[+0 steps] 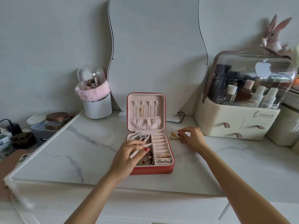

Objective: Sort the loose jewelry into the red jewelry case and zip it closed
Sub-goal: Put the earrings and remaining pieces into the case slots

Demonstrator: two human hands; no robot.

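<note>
The red jewelry case [167, 170] lies open at the middle of the marble top, its lid [146, 110] upright with several chains hanging inside. A pearl strand [139, 136] fills the far left compartment, beads [149, 159] lie in the near one, and rings [163, 155] sit in the ring rolls. My left hand [129, 152] rests over the left compartments and pinches a pink divider flap [146, 145]. My right hand [192, 138] is on the table right of the case, fingertips pinching a small pale piece [187, 134]. Loose gold jewelry [173, 135] lies beside it.
A wavy mirror [155, 54] stands behind the case, its cable [181, 117] trailing right. A white brush holder with a pink band [97, 101] is at back left. A cream cosmetics organizer [239, 120] stands at right. Jars and clutter [55, 122] sit beyond the left edge.
</note>
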